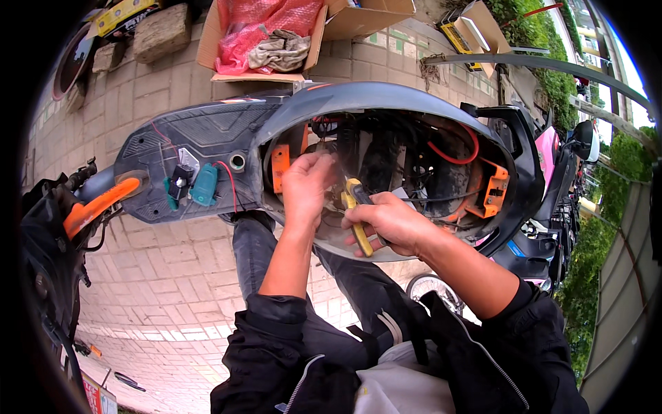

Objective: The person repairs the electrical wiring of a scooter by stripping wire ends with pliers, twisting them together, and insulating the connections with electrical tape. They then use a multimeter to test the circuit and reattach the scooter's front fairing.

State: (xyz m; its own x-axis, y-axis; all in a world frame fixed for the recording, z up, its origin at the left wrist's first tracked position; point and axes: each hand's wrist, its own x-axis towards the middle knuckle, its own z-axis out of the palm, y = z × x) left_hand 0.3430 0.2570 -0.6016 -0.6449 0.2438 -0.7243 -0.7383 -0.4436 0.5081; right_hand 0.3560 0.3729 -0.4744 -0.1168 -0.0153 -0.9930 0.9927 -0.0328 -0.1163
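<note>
A scooter body (365, 94) lies across the view in front of me, its under-seat compartment (378, 148) uncovered and full of dark cables. My right hand (394, 225) grips pliers (360, 226) with yellow and black handles at the compartment's near edge. The jaws point up into the opening, close to my left hand. Fingers pinched together, my left hand (309, 181) is over the left part of the compartment; motion blurs its fingertips and whatever they hold. An orange bracket (281, 168) stands just left of it. A red cable (460, 156) curves along the far right inside.
On the footboard (221, 124) lie teal parts (204, 185) and a red wire (229, 172). Beyond the scooter stands a cardboard box (209, 43) with pink bubble wrap (241, 34) and a grey cloth (279, 51). More parked vehicles (552, 179) are at the right.
</note>
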